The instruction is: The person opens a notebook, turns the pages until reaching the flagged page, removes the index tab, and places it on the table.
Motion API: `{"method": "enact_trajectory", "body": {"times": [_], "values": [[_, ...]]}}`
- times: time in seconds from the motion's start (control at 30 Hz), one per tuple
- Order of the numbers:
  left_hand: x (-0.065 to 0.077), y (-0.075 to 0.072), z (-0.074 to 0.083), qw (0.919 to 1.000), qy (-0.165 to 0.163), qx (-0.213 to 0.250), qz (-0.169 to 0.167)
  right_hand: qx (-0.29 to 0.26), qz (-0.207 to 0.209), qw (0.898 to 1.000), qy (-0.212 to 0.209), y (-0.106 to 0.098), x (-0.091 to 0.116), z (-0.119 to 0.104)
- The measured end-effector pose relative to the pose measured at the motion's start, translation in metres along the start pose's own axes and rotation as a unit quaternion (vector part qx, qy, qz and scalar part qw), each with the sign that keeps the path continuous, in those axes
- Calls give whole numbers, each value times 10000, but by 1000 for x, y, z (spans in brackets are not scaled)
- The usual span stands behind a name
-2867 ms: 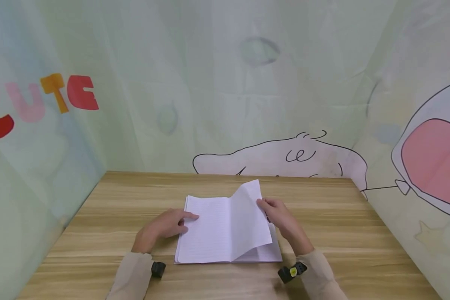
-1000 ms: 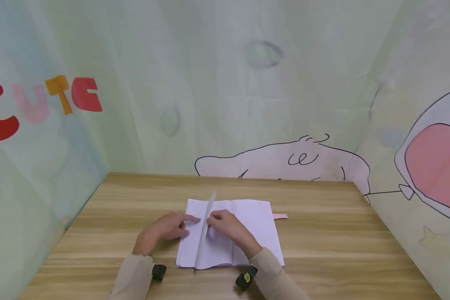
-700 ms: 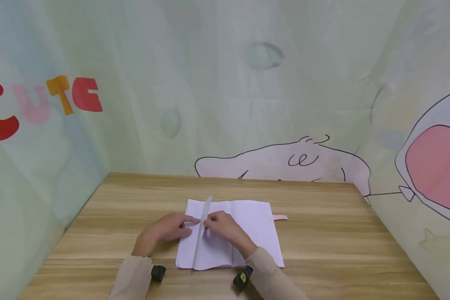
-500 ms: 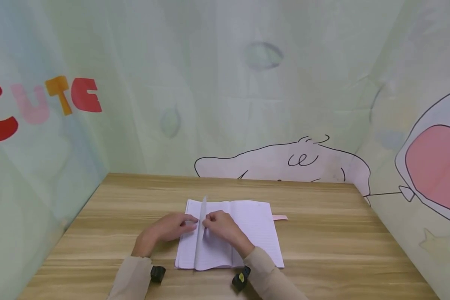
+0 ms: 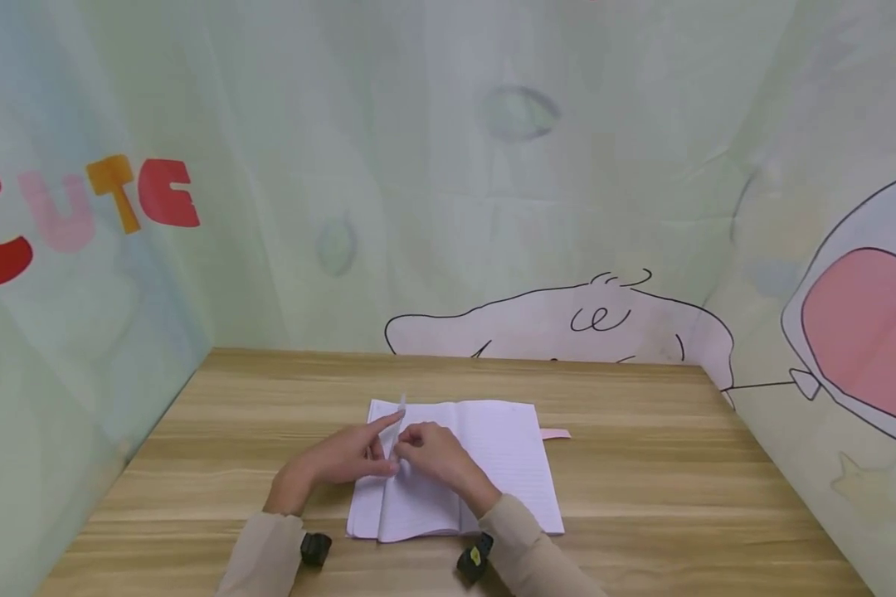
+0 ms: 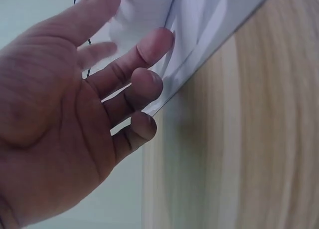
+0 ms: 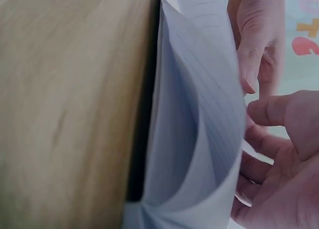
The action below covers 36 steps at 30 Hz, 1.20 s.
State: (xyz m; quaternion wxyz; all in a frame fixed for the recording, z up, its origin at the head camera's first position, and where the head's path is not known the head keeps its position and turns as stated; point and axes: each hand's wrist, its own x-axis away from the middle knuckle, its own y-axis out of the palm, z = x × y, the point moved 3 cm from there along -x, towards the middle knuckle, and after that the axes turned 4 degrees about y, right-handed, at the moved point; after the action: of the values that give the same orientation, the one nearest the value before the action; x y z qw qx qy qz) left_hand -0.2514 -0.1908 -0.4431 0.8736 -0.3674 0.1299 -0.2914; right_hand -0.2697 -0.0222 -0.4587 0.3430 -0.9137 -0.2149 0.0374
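Note:
An open lined notebook (image 5: 511, 473) lies on the wooden table. One leaf (image 5: 421, 510) is lifted over its left half, its free edge standing up; in the right wrist view the leaf bows away from the pages under it. My right hand (image 5: 444, 460) pinches that free edge between thumb and curled forefinger. From the left, my left hand (image 5: 343, 456) meets the edge with thumb and forefinger spread apart, the forefinger reaching toward the top. The left wrist view shows the left hand's other fingers (image 6: 144, 84) loosely bent beside the paper.
A pink strip (image 5: 556, 434) sticks out from the notebook's right side. The wooden table (image 5: 642, 464) meets printed fabric walls (image 5: 448, 207) at the back and sides. Each wrist wears a small black camera (image 5: 316, 550).
My right hand has carried the leaf from the right side over to the left. My left hand has lifted from pointing on the left page and spread its thumb and forefinger at the leaf's edge.

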Motion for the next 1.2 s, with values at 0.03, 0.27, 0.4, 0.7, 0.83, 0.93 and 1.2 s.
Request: {"method": "enact_trajectory", "body": {"times": [0.03,0.27,0.4,0.7,0.83,0.93,1.2], "values": [[0,0,0,10000,50,-36,6,55,-32,10000,-60,0,0,-1],[2,0,0,9994,193,-274,-61,325,-160,9990,-244,2,6,-2],[1,1,-3,9992,169,-309,-191,589,39,9967,-549,5,11,0],[0,4,-6,9991,-299,-201,-210,774,-287,9903,-1119,-5,21,10],[0,7,-6,9981,-572,-121,-211,732,-324,9898,-1181,-16,26,20],[0,8,-6,9977,-635,-113,-191,772,-245,9894,-1205,-25,30,25],[0,7,-8,9962,-833,-240,-115,916,65,9890,-1157,-48,40,36]]}}
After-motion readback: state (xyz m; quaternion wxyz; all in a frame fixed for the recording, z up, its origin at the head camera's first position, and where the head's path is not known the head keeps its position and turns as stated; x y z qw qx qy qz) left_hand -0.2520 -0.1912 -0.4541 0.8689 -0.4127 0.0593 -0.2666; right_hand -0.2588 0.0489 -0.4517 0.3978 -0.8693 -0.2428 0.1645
